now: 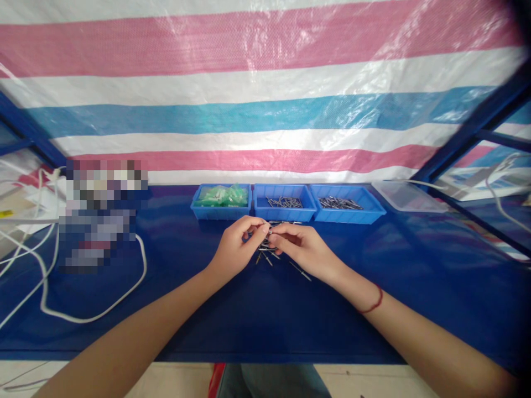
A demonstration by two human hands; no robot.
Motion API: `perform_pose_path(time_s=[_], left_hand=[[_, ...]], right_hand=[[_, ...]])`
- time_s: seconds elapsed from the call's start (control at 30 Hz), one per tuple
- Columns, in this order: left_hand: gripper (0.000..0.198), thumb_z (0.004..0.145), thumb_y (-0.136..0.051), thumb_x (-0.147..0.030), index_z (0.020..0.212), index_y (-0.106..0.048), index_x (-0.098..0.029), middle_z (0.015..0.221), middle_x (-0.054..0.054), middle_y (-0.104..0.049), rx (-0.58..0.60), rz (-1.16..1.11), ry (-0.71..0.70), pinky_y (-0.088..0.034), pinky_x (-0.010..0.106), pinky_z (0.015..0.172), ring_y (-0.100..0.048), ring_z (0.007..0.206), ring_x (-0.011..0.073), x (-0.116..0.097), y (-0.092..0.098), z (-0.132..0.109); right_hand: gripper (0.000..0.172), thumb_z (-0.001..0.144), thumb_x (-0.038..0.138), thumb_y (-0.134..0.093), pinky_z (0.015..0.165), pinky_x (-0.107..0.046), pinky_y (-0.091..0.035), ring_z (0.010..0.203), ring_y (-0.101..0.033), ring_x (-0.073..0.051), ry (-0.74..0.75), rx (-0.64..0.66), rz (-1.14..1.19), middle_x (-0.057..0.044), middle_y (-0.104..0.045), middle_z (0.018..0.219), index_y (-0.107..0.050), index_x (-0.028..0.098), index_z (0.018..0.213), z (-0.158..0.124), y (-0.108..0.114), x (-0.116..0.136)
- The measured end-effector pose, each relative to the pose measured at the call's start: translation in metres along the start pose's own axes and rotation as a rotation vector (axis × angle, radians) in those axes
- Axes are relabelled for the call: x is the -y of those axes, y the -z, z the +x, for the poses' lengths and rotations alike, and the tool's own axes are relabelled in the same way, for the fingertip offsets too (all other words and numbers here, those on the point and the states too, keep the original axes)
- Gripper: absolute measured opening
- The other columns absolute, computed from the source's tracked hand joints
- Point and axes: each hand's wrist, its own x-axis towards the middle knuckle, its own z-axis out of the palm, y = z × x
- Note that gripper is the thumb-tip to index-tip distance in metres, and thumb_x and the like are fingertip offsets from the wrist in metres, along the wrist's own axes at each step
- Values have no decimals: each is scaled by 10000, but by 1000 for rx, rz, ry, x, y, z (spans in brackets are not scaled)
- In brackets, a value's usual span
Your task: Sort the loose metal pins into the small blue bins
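My left hand [240, 241] and my right hand [306, 246] meet over the table, their thumbs and fingers pinched together. Between the fingertips shows a small shiny metal piece [270, 231], which looks like part of a blind rivet; most of it is hidden. Beneath and around the fingers lies a loose pile of thin metal blind rivets [265, 256], partly covered by both hands. One rivet [301, 271] rests apart from the others, just below my right hand.
Three blue bins stand in a row behind my hands: the left bin [222, 213] holds green plastic bags, the middle bin [284, 214] and right bin [350, 216] metal rivets. A clear plastic lid [409, 197] lies at right. White cable [83, 319] loops across the left side.
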Motion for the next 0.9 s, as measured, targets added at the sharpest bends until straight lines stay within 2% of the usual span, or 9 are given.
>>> perform_pose_path(time_s=[0.37,0.53,0.9], left_hand=[[166,903,-514,-288,920,-638,-179,906,37,-657,6,-18,-36,-461,254,741,-604,836,148,0,0,0],[147,894,-528,-270,929,-641,-182,892,32,-652,-3,2,-55,-449,248,707,-590,790,138,0,1,0],[109,892,-527,-228,929,-617,-178,868,19,-619,32,13,-65,-431,242,706,-575,778,127,2,1,1]], right_hand=[[203,779,385,-648,663,-275,-497,666,-590,-132,38,-44,-3,-4,-654,737,-667,187,818,1,0,1],[185,762,371,-665,675,-284,-487,688,-588,-137,34,-88,-5,-4,-653,760,-656,193,811,1,1,-1],[200,737,380,-697,617,-282,-480,645,-570,-137,89,-207,-3,-5,-641,719,-645,198,803,1,4,2]])
